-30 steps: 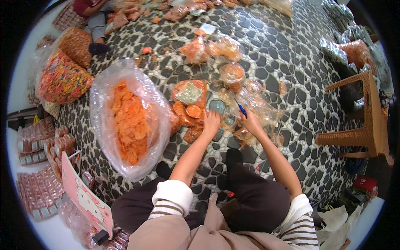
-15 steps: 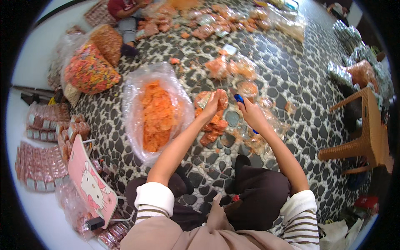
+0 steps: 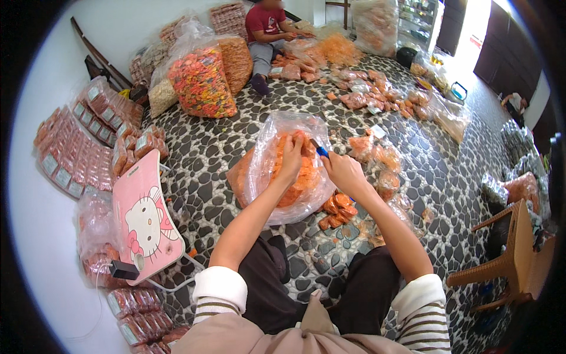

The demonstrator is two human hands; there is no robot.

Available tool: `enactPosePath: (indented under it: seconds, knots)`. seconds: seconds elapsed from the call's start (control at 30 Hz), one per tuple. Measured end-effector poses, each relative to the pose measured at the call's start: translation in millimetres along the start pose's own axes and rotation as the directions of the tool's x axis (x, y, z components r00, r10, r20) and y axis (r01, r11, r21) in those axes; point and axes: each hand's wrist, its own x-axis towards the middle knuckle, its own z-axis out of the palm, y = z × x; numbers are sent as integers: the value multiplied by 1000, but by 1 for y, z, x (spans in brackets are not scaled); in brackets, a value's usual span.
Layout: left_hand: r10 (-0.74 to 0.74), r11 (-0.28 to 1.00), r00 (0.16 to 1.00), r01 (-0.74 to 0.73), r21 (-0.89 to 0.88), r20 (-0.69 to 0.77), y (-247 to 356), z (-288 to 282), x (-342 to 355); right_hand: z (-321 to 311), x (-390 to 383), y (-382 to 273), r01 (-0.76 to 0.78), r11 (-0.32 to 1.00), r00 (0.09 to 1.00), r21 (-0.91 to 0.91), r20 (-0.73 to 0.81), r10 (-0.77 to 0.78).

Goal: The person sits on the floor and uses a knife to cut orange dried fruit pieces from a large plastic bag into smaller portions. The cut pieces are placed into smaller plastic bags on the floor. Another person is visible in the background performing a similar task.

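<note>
A large clear plastic bag (image 3: 318, 127) stands open in front of me, filled with flat orange chips (image 3: 302, 184). Over its mouth, my left hand (image 3: 290, 158) is closed around a small packet of orange chips (image 3: 302, 138), mostly hidden by the fingers. Just to the right, my right hand (image 3: 344, 172) grips a blue-handled knife (image 3: 322, 151). Its short dark blade points up and left, close to the packet; whether they touch I cannot tell. Several small orange packets (image 3: 339, 209) lie on the floor below my right hand.
More packets and crumpled plastic (image 3: 387, 184) lie right of the bag. A pink folding table (image 3: 144, 218) stands at left, with stacked packets (image 3: 68, 156) behind it. Big sacks of colourful snacks (image 3: 203, 82) and a seated person (image 3: 268, 35) are farther back. A brown chair (image 3: 510, 259) is at right.
Both hands have moved from beside the large bag to over its mouth, keeping the packet and knife. The view has shifted, showing more of the room's far side.
</note>
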Motion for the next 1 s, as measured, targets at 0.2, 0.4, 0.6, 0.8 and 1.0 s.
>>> enactPosePath:
  seconds: [0.2, 0.4, 0.6, 0.8, 1.0]
  knots:
    - [63, 992, 992, -74, -105, -106, 10, -39, 11, 43, -3, -2, 168, 983, 968, -73, 201, -150]
    - [-82, 974, 996, 72, -215, -36, 2, -50, 7, 65, 18, 23, -172, 903, 985, 395, 57, 163]
    - [-149, 978, 981, 165, -126, 124, -11, -30, -5, 77, 34, 16, -211, 770, 972, 602, 50, 228]
    - [-193, 981, 964, 184, 67, 184, -1, -8, -19, 76, 36, 13, -106, 849, 943, 518, -219, 251]
    - [-123, 857, 987, 52, 513, 106, -11, -3, -25, 71, 33, 17, -45, 937, 920, 346, -350, 173]
